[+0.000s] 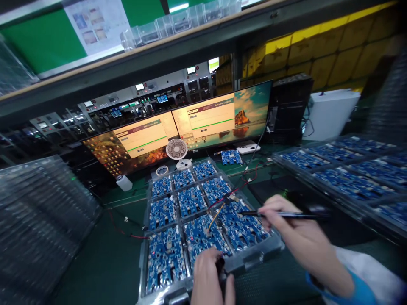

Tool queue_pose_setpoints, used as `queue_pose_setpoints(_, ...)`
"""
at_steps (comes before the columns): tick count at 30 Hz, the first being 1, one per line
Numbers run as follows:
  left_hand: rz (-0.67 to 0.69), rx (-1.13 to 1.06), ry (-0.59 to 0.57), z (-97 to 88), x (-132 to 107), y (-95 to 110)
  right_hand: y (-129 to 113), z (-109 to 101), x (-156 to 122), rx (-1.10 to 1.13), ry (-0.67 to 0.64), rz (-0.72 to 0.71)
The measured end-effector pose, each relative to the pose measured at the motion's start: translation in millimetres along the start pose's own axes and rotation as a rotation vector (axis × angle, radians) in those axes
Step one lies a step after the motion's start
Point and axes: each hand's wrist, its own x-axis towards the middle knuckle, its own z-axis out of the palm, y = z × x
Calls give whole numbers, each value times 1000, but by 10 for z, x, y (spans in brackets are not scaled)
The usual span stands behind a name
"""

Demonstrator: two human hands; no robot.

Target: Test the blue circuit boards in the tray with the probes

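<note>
A clear plastic tray (254,255) in front of me holds several blue circuit boards (191,201) in rows. My right hand (297,231) grips a black pen (286,214) with its tip over the near-right board (243,226). My left hand (208,275) rests at the tray's near edge, fingers curled around a small dark object beside the middle near board (203,237). Red, black and yellow wires (222,203) run across the boards to that area.
Two monitors (203,123) with dialog windows stand behind the tray, with a small white fan (177,150) and a loose blue board (231,157) before them. Another tray of blue boards (346,178) lies to the right. Stacked clear trays (38,212) sit at left. A shelf (159,55) hangs overhead.
</note>
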Motion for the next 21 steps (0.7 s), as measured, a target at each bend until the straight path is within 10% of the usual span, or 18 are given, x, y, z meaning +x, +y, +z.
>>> queue_pose_setpoints(7, 132, 206, 62, 160, 81, -198, 417, 634, -162, 101, -178, 236)
queue_pose_setpoints(21, 133, 209, 129, 261, 33, -277, 669, 1015, -173, 186, -271, 395)
